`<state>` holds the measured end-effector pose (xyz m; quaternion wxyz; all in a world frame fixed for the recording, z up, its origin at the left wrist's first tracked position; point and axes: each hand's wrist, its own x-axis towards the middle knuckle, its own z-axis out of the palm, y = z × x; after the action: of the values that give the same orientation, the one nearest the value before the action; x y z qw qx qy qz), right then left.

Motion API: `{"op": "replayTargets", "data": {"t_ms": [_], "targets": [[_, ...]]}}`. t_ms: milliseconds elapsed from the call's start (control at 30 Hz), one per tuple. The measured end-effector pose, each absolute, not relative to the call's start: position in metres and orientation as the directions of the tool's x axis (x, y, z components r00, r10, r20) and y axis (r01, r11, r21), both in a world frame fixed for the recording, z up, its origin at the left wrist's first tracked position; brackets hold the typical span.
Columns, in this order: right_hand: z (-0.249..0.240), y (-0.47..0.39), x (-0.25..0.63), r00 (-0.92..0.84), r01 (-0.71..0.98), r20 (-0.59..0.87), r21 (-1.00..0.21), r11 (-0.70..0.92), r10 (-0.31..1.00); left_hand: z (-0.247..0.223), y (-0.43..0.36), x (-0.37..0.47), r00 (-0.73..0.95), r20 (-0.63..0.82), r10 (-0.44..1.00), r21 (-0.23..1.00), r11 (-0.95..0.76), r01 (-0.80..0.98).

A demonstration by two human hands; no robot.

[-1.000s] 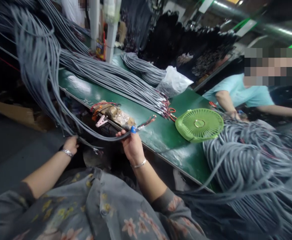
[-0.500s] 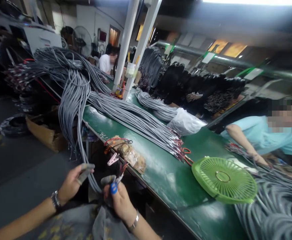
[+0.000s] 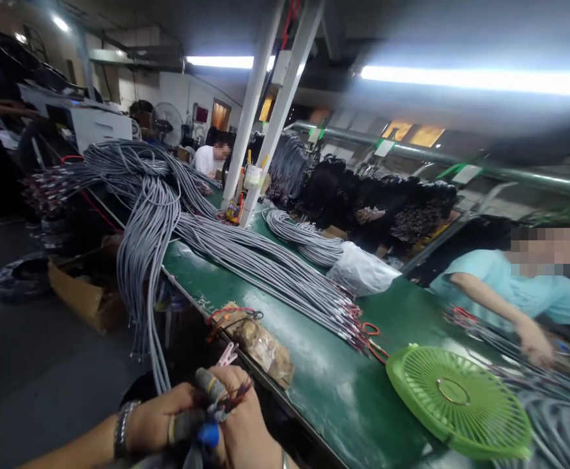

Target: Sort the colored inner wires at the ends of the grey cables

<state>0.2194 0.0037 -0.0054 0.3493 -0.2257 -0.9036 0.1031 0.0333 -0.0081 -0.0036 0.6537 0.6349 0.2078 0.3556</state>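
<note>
At the bottom centre my left hand [image 3: 160,420], its fingertips wrapped in grey tape, closes around a small bunch of grey cables whose stripped wire ends [image 3: 233,398] poke out. Pressed against it, my right hand [image 3: 245,423] also grips that bunch, with a blue wrap on one finger. Grey cables [image 3: 159,365] hang down from the table behind my left hand. A pink clip [image 3: 227,354] is just above my hands. Beside it, at the table edge, lies a brown taped bundle [image 3: 265,352] with red and black leads.
The green table [image 3: 314,371] carries long grey cable bundles [image 3: 270,273], a plastic bag [image 3: 363,268] and a green fan [image 3: 460,397]. A person in light blue [image 3: 490,280] handles cables at right. A cardboard box [image 3: 84,293] is on the floor at left.
My two hands were apart and have come together at the wire ends. The view has tilted up, so the table sits lower. The person's hand at right has moved over the cables.
</note>
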Motion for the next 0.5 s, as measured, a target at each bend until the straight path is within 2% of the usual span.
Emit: {"op": "replayTargets", "data": {"t_ms": [100,167,233,333,500], "targets": [[0.020,0.001,0.216,-0.694,0.259,0.514,-0.476,0.841,0.505,0.012,-0.004,0.027,0.656,0.160,0.737,0.983,-0.061,-0.172],[0.030,0.000,0.212,-0.660,0.218,0.501,-0.585,0.781,0.560,0.008,-0.005,0.026,0.653,-0.060,0.755,0.985,0.149,-0.082],[0.028,-0.002,0.210,-0.629,0.206,0.483,-0.652,0.730,0.609,-0.007,-0.009,0.025,0.590,-0.208,0.780,0.951,0.301,-0.063],[0.012,-0.008,0.211,-0.547,0.228,0.419,-0.758,0.611,0.725,-0.030,-0.020,0.023,0.507,-0.284,0.814,0.934,0.354,-0.045],[-0.010,-0.019,0.210,-0.416,0.185,0.180,-0.943,0.277,0.891,-0.034,-0.028,0.017,0.415,-0.357,0.837,0.927,0.372,0.047]]}}
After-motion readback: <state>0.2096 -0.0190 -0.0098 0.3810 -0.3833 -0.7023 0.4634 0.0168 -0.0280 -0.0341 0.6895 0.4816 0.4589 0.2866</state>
